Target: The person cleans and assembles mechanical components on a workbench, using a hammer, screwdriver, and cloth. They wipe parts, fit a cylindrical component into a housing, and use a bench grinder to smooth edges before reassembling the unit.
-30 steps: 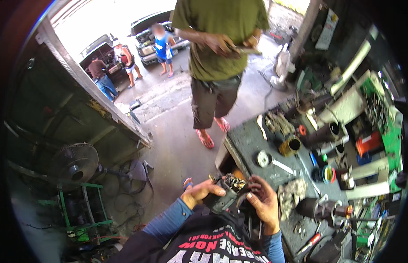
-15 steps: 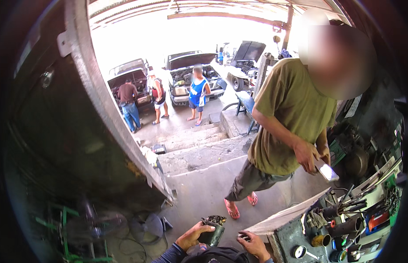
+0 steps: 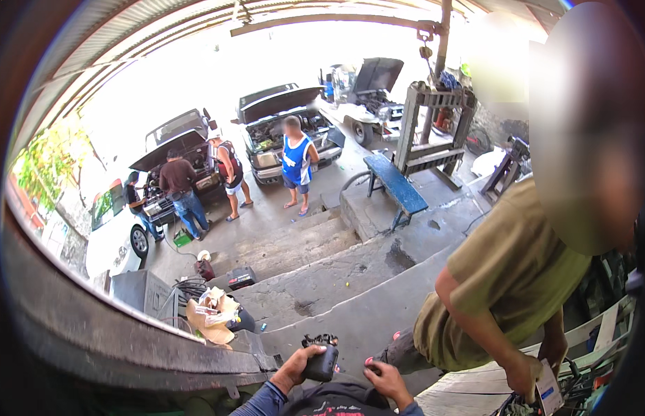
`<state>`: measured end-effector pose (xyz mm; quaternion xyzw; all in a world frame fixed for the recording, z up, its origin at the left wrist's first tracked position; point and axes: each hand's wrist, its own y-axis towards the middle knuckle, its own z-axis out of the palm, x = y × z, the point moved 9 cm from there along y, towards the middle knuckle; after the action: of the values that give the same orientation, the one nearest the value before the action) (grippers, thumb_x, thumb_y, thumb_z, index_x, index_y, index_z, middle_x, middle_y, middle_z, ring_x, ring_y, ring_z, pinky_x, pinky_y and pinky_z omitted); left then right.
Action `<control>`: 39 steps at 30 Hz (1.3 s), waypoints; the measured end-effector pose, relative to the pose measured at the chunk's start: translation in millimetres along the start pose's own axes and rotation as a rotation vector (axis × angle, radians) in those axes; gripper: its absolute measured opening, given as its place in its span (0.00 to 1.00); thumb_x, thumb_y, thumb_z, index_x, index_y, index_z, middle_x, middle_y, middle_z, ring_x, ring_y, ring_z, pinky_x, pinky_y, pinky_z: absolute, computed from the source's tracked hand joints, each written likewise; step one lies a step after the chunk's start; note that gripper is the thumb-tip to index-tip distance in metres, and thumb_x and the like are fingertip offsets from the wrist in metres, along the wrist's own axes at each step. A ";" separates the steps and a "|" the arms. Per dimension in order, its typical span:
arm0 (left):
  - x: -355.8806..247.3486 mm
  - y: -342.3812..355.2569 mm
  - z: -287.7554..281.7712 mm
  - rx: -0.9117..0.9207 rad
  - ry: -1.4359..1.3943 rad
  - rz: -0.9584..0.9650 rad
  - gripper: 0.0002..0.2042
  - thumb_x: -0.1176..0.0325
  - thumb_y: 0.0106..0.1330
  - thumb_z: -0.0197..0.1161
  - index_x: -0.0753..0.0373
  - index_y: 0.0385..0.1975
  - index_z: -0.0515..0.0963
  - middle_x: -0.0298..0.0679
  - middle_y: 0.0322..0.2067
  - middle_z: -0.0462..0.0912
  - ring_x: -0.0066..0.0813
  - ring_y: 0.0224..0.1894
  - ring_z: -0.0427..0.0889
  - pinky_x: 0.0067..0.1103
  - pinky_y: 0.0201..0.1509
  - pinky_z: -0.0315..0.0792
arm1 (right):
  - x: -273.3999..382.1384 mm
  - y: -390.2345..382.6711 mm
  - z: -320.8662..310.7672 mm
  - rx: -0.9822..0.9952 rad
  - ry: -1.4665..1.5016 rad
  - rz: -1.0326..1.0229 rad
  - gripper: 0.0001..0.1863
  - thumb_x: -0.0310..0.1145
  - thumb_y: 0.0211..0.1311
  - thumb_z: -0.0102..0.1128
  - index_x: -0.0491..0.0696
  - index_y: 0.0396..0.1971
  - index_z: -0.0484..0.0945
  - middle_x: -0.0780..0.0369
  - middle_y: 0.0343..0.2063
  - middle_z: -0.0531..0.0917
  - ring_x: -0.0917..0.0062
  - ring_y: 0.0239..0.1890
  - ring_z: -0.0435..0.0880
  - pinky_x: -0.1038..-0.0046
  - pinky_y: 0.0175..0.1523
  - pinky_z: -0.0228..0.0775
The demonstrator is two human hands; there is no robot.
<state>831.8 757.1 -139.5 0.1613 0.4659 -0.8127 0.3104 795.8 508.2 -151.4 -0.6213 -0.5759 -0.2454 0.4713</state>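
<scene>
A dark, can-like container (image 3: 322,364) is in my left hand (image 3: 295,369), its fingers and thumb wrapped round the side. Small blackened metal pieces (image 3: 320,340) stick up over its rim; their exact kind is hard to make out. To the right of the container, apart from it, is my right hand (image 3: 386,380), its fingers loosely curled and apart with nothing visible in them. Close on my right a person in an olive shirt (image 3: 502,277) leans forward, holding a phone (image 3: 548,388) in both hands.
Concrete steps (image 3: 315,288) lead down to cars with raised hoods (image 3: 281,128), where several people stand. A blue bench (image 3: 396,186) is beside the steps. Crumpled brown paper (image 3: 213,315) and a black battery (image 3: 241,277) lie at the left. A wooden board (image 3: 468,392) is near my right.
My view has swung left and outward, showing more of the yard. The person in olive has moved nearer on the right. The container stays in my left hand.
</scene>
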 end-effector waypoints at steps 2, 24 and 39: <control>-44.0 27.8 -2.7 -0.020 -0.021 -0.018 0.21 0.57 0.69 0.65 0.70 0.51 0.81 0.43 0.37 0.88 0.35 0.33 0.90 0.29 0.40 0.86 | 60.1 60.8 -8.1 -0.010 -0.058 -0.107 0.20 0.40 0.70 0.68 0.44 0.55 0.85 0.52 0.44 0.91 0.66 0.45 0.92 0.68 0.52 0.82; -362.0 496.6 227.1 0.490 0.376 -0.228 0.24 0.63 0.68 0.71 0.66 0.60 0.76 0.43 0.46 0.87 0.31 0.41 0.90 0.28 0.46 0.87 | -6.4 420.7 -227.3 -0.752 0.451 0.278 0.16 0.37 0.73 0.66 0.43 0.52 0.87 0.57 0.41 0.92 0.75 0.43 0.90 0.72 0.50 0.81; -448.3 983.3 472.0 0.514 0.537 -0.166 0.22 0.61 0.72 0.64 0.68 0.61 0.78 0.47 0.51 0.87 0.38 0.49 0.89 0.32 0.57 0.83 | -236.2 764.1 -596.5 -0.996 0.467 0.132 0.15 0.37 0.73 0.65 0.43 0.50 0.86 0.58 0.40 0.91 0.72 0.43 0.89 0.71 0.50 0.81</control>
<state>1827.0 144.3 -296.0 0.4031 0.3230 -0.8542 0.0598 1610.2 -41.9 -323.5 -0.7328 -0.2304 -0.5894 0.2499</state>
